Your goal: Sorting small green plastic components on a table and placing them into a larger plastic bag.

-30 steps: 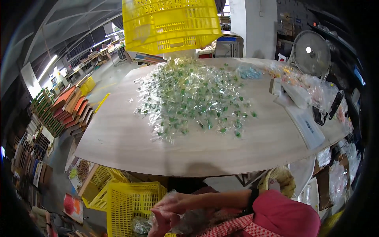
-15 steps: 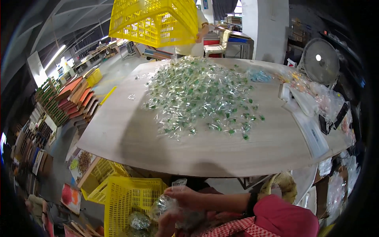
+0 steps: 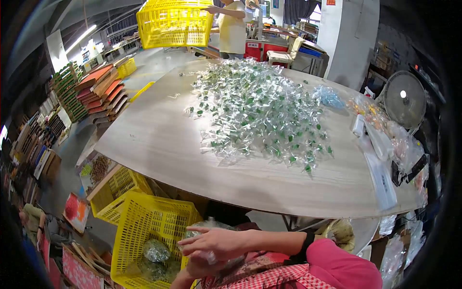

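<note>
Plastic bag touches 2 hands by the yellow crate's right edge.

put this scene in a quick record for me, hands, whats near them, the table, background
left hand: below the right hand; grip hidden
right hand: over the left hand, fingers apart; grip unclear
at the hands: crinkled clear plastic
beside them: yellow slatted plastic crate with shiny clear-plastic bundles inside
surface: pale wood-grain tabletop
on it: broad heap of small clear-wrapped pieces with green parts; small light-blue pile
right side: round grey fan
far side: person in pale yellow top, hand on another yellow plastic crate
</note>
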A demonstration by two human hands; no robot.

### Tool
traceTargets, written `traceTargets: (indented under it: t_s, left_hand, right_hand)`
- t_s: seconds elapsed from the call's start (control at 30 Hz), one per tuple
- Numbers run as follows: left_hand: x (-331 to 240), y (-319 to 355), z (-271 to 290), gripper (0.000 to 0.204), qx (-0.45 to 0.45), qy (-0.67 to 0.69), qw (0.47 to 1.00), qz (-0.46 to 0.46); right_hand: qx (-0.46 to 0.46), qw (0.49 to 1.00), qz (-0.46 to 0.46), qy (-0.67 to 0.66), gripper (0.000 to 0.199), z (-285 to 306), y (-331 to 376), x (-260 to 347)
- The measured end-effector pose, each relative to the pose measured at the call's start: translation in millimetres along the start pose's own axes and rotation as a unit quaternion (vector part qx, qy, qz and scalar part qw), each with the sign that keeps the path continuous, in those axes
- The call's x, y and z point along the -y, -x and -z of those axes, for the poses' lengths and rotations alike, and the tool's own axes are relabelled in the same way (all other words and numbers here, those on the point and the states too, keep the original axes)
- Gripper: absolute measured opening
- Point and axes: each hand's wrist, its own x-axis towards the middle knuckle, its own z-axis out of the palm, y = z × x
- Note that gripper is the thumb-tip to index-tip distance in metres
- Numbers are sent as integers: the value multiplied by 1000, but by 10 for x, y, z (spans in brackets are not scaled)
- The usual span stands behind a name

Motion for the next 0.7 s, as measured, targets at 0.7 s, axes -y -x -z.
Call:
traceTargets:
  t_s: [0.7]
  left_hand:
    - [-542, -388, 450, 17, 68, -125, 983, -120]
  right_hand:
    - [-158, 985, -66, 11, 28, 161, 324, -46]
